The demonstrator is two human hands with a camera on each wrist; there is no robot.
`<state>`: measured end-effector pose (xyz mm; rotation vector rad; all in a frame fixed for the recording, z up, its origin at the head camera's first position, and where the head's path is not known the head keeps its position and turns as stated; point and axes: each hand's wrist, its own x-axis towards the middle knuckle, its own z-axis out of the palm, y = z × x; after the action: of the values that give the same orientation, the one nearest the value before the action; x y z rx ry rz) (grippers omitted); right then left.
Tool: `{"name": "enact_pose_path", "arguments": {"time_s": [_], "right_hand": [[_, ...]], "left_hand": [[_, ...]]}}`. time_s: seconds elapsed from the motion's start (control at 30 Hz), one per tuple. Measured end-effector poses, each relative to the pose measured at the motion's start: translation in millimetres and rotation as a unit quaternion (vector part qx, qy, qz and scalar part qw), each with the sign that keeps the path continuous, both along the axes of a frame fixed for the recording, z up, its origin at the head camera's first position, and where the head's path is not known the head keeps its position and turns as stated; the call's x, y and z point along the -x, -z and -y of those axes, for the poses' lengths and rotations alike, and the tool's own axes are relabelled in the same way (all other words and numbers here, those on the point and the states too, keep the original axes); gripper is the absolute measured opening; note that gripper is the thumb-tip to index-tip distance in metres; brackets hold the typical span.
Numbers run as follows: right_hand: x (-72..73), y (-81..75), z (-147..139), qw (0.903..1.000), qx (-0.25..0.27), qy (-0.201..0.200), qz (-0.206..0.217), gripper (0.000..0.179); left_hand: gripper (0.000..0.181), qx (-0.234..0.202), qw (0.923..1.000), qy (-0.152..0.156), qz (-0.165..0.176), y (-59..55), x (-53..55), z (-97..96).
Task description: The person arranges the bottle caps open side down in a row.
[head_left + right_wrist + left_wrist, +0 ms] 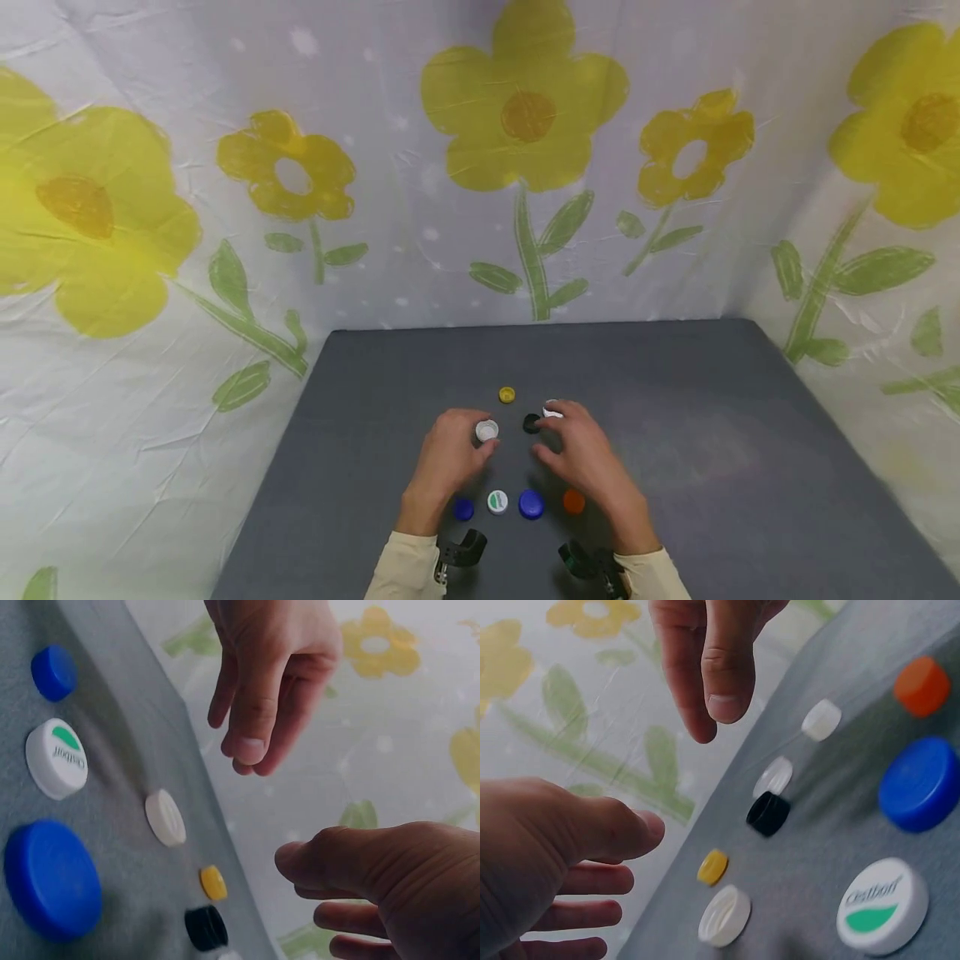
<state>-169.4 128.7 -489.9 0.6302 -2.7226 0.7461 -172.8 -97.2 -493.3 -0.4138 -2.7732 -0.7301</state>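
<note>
My left hand (444,457) hovers over the dark table with thumb and fingers spread around a white bottle cap (487,430). In the left wrist view this cap (725,916) lies on the table, apart from the fingers, hollow side up. Opposite, my right hand (588,457) is held above the table, fingers loosely bent and nothing in them. Its fingertips are near a black cap (531,423) and partly cover a whitish cap (552,408). The left wrist view shows a clear cap (773,777) beside the black one, and another white cap (822,720) farther along.
A yellow cap (507,395) lies beyond the hands. Nearer my body is a row: a small blue cap (463,509), a white cap with green print (497,502), a large blue cap (531,504) and an orange cap (573,501). A flower-printed curtain (390,208) surrounds the table.
</note>
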Motion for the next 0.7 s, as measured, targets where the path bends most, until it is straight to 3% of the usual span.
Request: {"name": "enact_pose_path", "arguments": {"time_s": [0.33, 0.43, 0.7], "right_hand": [[20.7, 7.1, 25, 0.9993, 0.004, -0.015, 0.035, 0.036], [26.0, 11.1, 31, 0.9995, 0.005, -0.017, 0.028, 0.035], [37.9, 30.1, 44, 0.9991, -0.001, -0.021, 0.036, 0.035]], "left_hand": [[0.041, 0.009, 0.9991, -0.036, 0.022, 8.9, 8.9, 14.1], [0.042, 0.011, 0.9987, -0.043, 0.024, 13.1, 10.6, 14.7], [0.04, 0.008, 0.9978, -0.056, 0.035, 28.2, 15.2, 14.0]]}}
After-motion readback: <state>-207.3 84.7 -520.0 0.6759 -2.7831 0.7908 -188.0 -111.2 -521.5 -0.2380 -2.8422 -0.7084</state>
